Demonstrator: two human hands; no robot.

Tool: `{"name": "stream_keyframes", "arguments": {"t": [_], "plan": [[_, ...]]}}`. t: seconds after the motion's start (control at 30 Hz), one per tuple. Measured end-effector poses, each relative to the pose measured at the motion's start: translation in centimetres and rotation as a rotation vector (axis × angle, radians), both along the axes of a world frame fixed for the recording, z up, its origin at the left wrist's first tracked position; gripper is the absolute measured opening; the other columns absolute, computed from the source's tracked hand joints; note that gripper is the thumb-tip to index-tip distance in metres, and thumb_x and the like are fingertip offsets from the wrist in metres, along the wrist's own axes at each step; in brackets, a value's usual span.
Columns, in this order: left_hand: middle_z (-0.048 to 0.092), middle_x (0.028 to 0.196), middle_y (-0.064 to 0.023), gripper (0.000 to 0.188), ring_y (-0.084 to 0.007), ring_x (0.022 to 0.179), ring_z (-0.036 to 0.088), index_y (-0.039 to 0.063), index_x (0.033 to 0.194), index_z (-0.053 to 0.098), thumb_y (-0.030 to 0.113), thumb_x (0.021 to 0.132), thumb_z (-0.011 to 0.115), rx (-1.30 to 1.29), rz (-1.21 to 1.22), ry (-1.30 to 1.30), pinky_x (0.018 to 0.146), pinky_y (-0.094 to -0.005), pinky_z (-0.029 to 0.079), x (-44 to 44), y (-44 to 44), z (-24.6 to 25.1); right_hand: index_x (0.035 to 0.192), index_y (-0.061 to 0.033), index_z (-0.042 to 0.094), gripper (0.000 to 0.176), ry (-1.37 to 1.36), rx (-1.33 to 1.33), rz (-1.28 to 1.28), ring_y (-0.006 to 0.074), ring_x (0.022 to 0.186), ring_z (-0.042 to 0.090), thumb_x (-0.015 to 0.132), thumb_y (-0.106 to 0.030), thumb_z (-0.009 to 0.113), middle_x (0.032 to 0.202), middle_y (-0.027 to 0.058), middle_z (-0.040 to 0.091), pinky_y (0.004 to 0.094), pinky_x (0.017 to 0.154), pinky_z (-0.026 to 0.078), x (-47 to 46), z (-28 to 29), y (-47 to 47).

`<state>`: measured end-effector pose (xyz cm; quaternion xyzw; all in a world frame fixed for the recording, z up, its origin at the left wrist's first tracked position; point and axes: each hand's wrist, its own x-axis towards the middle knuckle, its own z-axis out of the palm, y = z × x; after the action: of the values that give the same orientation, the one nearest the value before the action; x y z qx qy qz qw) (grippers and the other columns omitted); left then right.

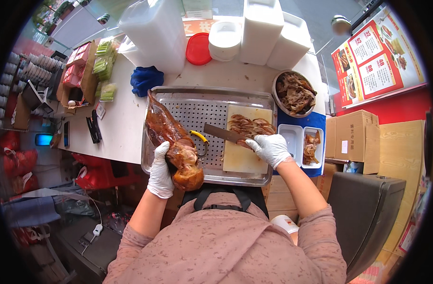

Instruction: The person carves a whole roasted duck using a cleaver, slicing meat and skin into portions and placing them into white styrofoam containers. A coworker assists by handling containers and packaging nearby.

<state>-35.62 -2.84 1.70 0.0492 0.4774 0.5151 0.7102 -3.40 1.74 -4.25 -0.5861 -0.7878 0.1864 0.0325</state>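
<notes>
My gloved left hand (160, 174) grips a roast duck (166, 124) by its side, near the carved end. The duck slants across the left part of a perforated metal tray (211, 88), its near end reaching over the front rim. In my gloved right hand (271, 149) is a knife (222, 132), its blade pointing left above the tray and the edge of a cutting board (245, 161). Thin meat slices (250, 124) lie in rows on that board, just beyond the knife. A yellow-handled hook (199, 136) rests on the tray, between duck and board.
Right of the tray stand a bowl of bones and meat scraps (295, 93), a white plastic container (289, 139) and another container with meat pieces (311, 147). Tall white container stacks (262, 32), a red lid (198, 49) and a blue cloth (146, 80) sit behind and left.
</notes>
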Motion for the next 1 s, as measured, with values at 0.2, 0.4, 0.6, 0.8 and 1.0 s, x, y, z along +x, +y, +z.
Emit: {"name": "stream_keyframes", "arguments": {"t": [0.2, 0.4, 0.6, 0.8, 1.0], "plan": [[0.062, 0.123, -0.0126, 0.070, -0.0258, 0.109, 0.066, 0.007, 0.140, 0.046, 0.040, 0.086, 0.075, 0.000, -0.066, -0.041, 0.097, -0.0413, 0.056, 0.7, -0.9, 0.6, 0.062, -0.0104, 0.067, 0.052, 0.006, 0.188, -0.039, 0.0354, 0.055, 0.063, 0.088, -0.056, 0.068, 0.057, 0.0133, 0.062, 0.0450, 0.054, 0.050, -0.1, -1.8, -0.4], [0.062, 0.122, -0.0133, 0.070, -0.0270, 0.108, 0.066, 0.006, 0.140, 0.046, 0.040, 0.086, 0.075, -0.018, -0.063, -0.061, 0.098, -0.0420, 0.056, 1.3, -1.3, 1.0, 0.062, -0.0098, 0.067, 0.053, 0.020, 0.242, -0.119, 0.0351, 0.056, 0.063, 0.081, -0.059, 0.074, 0.058, 0.0136, 0.063, 0.0442, 0.054, 0.050, -0.5, -2.6, -0.9], [0.062, 0.121, -0.0132, 0.069, -0.0265, 0.108, 0.065, 0.006, 0.140, 0.045, 0.041, 0.087, 0.074, -0.012, -0.099, -0.089, 0.097, -0.0418, 0.056, 1.7, -1.8, 1.5, 0.071, -0.0098, 0.069, 0.054, 0.058, 0.157, -0.262, 0.0354, 0.061, 0.066, 0.075, -0.063, 0.078, 0.062, 0.0146, 0.065, 0.0432, 0.058, 0.053, -0.6, -2.8, -1.3], [0.064, 0.120, -0.0139, 0.066, -0.0275, 0.107, 0.067, 0.005, 0.136, 0.049, 0.043, 0.086, 0.072, -0.014, -0.132, -0.090, 0.096, -0.0421, 0.057, 2.0, -2.0, 1.9, 0.077, -0.0089, 0.069, 0.051, 0.070, 0.006, -0.395, 0.0379, 0.065, 0.066, 0.090, -0.058, 0.066, 0.065, 0.0169, 0.065, 0.0444, 0.060, 0.052, -1.5, 0.0, -1.1], [0.066, 0.120, -0.0119, 0.064, -0.0255, 0.106, 0.067, 0.006, 0.133, 0.054, 0.050, 0.088, 0.068, -0.057, -0.184, -0.224, 0.096, -0.0424, 0.057, 3.0, -1.6, 3.5, 0.074, -0.0078, 0.066, 0.046, 0.497, 0.205, -0.053, 0.0366, 0.059, 0.063, 0.101, -0.044, 0.057, 0.064, 0.0166, 0.062, 0.0432, 0.055, 0.049, -6.2, 9.2, -0.2]]}}
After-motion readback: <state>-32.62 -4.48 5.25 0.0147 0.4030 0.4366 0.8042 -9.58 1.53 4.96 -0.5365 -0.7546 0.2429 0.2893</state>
